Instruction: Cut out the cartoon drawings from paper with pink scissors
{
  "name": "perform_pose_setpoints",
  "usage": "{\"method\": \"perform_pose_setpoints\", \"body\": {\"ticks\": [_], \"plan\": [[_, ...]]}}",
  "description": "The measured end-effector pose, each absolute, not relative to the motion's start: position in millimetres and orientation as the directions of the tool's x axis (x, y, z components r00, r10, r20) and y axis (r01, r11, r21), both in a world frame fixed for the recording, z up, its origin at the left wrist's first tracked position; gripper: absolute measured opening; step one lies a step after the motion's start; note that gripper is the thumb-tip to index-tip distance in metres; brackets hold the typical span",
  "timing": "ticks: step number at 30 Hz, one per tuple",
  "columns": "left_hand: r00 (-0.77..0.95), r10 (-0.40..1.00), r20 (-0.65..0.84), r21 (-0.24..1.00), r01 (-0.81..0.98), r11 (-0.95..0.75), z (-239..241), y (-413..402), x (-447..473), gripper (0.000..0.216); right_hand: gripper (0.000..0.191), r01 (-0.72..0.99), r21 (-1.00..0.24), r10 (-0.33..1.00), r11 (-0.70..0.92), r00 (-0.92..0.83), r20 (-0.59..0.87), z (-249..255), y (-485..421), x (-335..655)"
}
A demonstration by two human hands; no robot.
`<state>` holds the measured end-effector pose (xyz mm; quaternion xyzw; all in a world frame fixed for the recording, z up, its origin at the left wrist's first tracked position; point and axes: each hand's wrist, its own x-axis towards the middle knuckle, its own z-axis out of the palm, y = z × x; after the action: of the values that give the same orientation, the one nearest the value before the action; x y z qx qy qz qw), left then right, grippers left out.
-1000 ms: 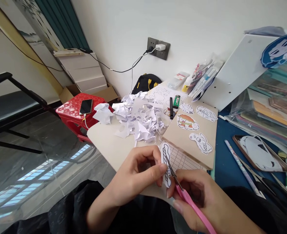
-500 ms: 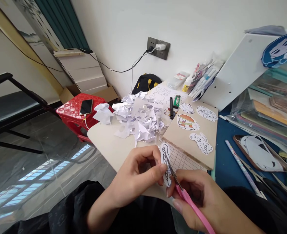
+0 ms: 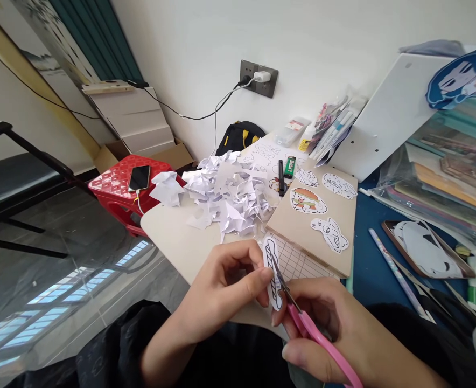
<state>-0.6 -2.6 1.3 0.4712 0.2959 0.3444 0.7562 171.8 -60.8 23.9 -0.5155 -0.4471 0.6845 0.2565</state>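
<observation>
My left hand (image 3: 225, 291) pinches a small white paper cutout (image 3: 273, 269) with black line drawing, held upright over the table's near edge. My right hand (image 3: 335, 334) grips pink-handled scissors (image 3: 314, 334), whose blades meet the cutout's right edge. Both hands sit close together just above my lap. On a brown notebook (image 3: 302, 226) beyond the hands lie several finished cartoon cutouts (image 3: 306, 200).
A heap of white paper scraps (image 3: 225, 194) covers the beige table (image 3: 173, 237). A black pen (image 3: 280, 177) and green lighter (image 3: 289, 166) lie behind the notebook. A red stool (image 3: 117, 188) with a phone (image 3: 139, 177) stands left. Pencils, books and a white board crowd the right.
The view has shifted slightly left and down. My hands, the cutout and the scissors keep nearly the same pose, with the blades a little further along the paper.
</observation>
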Motion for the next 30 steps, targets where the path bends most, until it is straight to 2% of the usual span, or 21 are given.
{"method": "perform_pose_setpoints", "body": {"ticks": [9, 19, 30], "plan": [[0.589, 0.802, -0.100, 0.916, -0.261, 0.305, -0.5, -2.2, -0.2, 0.027, 0.021, 0.104, -0.871, 0.803, -0.480, -0.348, -0.484, 23.8, -60.8, 173.7], [0.587, 0.808, -0.061, 0.930, -0.259, 0.259, 1.2, -2.2, -0.3, 0.027, 0.018, 0.159, -0.863, 0.816, -0.479, -0.282, -0.505, 22.7, -62.3, 169.8], [0.597, 0.800, -0.063, 0.913, -0.290, 0.288, -1.6, -1.6, 0.6, 0.026, 0.014, 0.121, -0.885, 0.819, -0.450, -0.339, -0.463, 17.4, -63.6, 171.1]]}}
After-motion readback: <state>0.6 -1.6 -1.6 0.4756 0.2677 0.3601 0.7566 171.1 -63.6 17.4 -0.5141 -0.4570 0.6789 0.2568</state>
